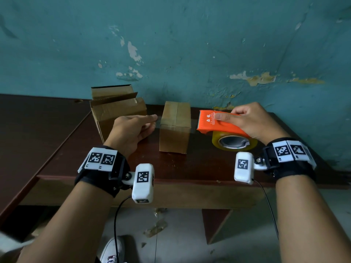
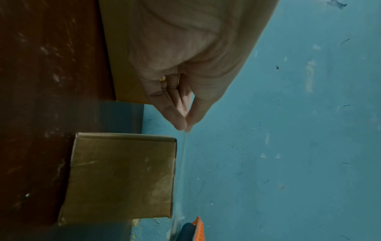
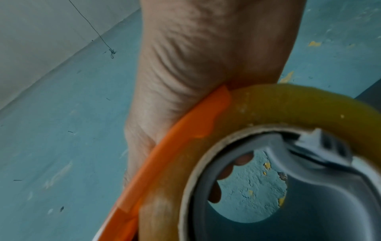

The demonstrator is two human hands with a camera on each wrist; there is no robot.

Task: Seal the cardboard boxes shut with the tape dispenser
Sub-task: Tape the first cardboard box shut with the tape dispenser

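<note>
A small closed cardboard box (image 1: 175, 128) (image 2: 121, 177) stands on the dark wooden table (image 1: 190, 168). My right hand (image 1: 247, 120) (image 3: 206, 65) grips the orange tape dispenser (image 1: 214, 122) (image 3: 175, 146), with its yellowish tape roll (image 1: 233, 143) (image 3: 288, 104), just right of the box. My left hand (image 1: 153, 118) (image 2: 185, 127) hovers left of the box top and pinches the end of a clear tape strip (image 2: 183, 163). The strip stretches over the box top to the dispenser (image 2: 199, 228).
A larger cardboard box (image 1: 115, 109) (image 2: 119, 57) with raised flaps stands behind my left hand, against the peeling blue wall (image 1: 190, 44). A second dark table (image 1: 38, 120) adjoins on the left. A white shoe (image 1: 112, 249) shows on the floor below.
</note>
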